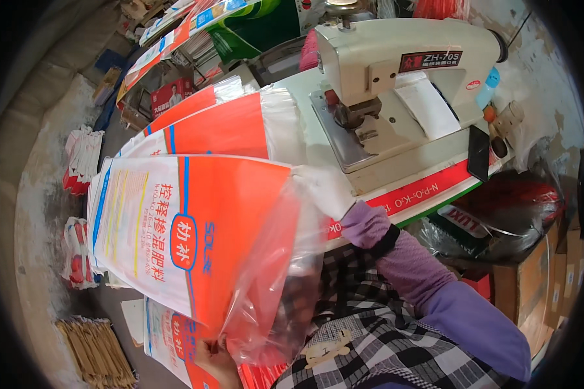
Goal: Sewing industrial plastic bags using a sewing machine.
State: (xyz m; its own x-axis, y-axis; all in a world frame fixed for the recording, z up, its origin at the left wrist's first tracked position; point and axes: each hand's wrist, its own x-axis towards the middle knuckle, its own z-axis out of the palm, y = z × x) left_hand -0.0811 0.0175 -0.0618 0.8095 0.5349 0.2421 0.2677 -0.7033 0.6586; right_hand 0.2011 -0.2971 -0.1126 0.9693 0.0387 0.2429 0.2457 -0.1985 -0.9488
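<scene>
Head view, left to right. Item: one orange-and-white sack (194, 240) with clear liner (279, 292), held up between my hands. Left hand (215, 363) pinches its lower corner. Right hand (331, 191), in a white glove, grasps the top edge. Behind: two like sacks (227, 126). Right: one sewing machine (402, 71).

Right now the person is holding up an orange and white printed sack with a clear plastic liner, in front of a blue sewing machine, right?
Not quite: the sewing machine is cream, not blue, as the head view shows. The orange and white printed sack with its clear plastic liner is indeed held up.
</scene>
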